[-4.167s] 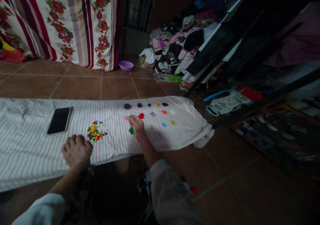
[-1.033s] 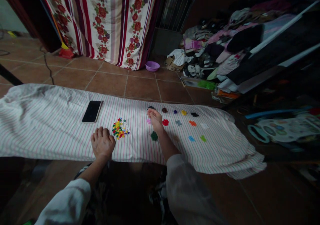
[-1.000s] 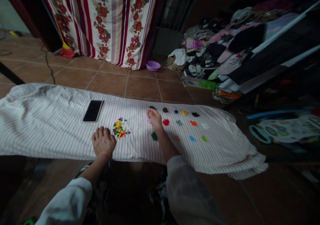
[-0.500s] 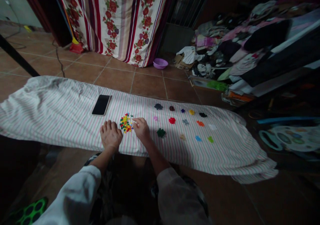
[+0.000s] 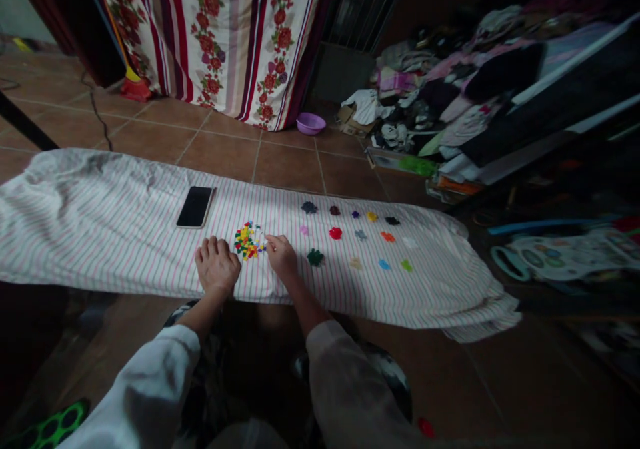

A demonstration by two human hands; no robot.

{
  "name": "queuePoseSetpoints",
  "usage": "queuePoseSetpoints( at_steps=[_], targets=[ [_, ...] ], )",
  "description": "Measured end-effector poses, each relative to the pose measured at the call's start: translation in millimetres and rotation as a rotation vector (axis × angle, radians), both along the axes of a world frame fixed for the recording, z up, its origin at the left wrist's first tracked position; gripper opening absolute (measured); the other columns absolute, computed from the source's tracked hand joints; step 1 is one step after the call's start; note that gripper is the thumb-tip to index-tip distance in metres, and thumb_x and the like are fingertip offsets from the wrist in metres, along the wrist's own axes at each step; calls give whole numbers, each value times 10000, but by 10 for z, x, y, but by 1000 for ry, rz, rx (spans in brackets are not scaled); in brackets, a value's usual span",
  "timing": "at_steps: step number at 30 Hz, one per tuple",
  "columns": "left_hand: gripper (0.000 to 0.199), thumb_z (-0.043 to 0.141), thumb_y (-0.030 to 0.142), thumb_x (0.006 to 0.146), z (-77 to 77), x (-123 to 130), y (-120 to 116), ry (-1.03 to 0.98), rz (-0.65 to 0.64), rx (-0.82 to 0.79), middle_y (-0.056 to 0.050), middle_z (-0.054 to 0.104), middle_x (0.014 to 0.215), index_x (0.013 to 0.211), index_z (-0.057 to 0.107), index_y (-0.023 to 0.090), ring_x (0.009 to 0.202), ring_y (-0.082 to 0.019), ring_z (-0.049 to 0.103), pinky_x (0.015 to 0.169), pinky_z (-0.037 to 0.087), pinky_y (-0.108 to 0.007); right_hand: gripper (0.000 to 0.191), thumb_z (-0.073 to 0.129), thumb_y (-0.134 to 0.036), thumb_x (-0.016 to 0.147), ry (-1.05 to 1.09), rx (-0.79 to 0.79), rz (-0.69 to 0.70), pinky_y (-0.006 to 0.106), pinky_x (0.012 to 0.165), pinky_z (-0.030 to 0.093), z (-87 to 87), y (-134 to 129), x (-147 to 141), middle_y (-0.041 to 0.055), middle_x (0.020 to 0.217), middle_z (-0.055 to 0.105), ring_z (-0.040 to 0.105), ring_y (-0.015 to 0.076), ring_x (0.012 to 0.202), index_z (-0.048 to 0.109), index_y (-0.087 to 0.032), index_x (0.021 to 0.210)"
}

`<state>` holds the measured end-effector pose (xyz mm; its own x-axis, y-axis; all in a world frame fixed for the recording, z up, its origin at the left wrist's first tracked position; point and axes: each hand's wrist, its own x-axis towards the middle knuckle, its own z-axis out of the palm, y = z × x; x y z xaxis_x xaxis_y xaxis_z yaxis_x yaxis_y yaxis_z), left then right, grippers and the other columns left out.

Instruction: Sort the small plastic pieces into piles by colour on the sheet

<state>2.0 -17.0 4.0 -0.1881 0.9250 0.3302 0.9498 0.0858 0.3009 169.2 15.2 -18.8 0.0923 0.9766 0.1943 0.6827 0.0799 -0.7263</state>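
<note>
A pile of small mixed-colour pieces (image 5: 246, 241), mostly yellow, red and green, lies on the striped cloth (image 5: 125, 236). My left hand (image 5: 217, 265) rests flat on the cloth just left of the pile, palm down. At the pile's right edge, my right hand (image 5: 282, 256) has its thumb and forefinger pinched together; whatever is between them is too small to make out. Little heaps sorted by colour spread out to the right, among them a dark green heap (image 5: 315, 257), a red heap (image 5: 335, 233) and a dark grey heap (image 5: 309, 207).
A phone (image 5: 195, 206) lies on the cloth beyond my left hand. Past the far edge are a purple basin (image 5: 311, 124) and a floral curtain (image 5: 215, 36). Clothes (image 5: 450, 82) are heaped at the back right. A black bar (image 5: 25, 124) slants down at the left.
The whole scene has shifted a little left as the head turned right. My right hand stays pinched beside the pile, a bit further from its middle; my left hand rests as before.
</note>
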Motion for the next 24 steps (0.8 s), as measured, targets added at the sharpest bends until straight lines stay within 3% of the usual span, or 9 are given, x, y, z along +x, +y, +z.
queuePoseSetpoints(
  at_steps=[8, 17, 24],
  targets=[
    [345, 400, 244, 855, -6, -4, -5, 1, -3, 21, -214, 551, 1318, 1099, 597, 101, 1328, -339, 408, 1084, 297, -512, 246, 552, -191, 876, -36, 35, -87, 243, 814, 472, -35, -41, -45, 30, 963, 680, 624, 165, 873, 740, -267, 1015],
    [524, 368, 257, 888, -80, -15, 23, 80, -121, -52, -234, 432, 1470, 1360, 494, 66, 1446, -348, 267, 1160, 200, -542, 308, 468, -183, 915, -11, 85, -29, 252, 894, 458, -22, -54, -26, 58, 1007, 685, 624, 181, 967, 720, -227, 1087],
    [547, 360, 291, 918, -133, -38, 97, 94, -166, -112, -182, 369, 1531, 1443, 427, 153, 1475, -326, 212, 1181, 172, -537, 282, 509, -166, 897, -103, 102, -46, 225, 839, 472, -22, -55, -35, 40, 999, 691, 634, 159, 923, 716, -224, 1079]
  ],
)
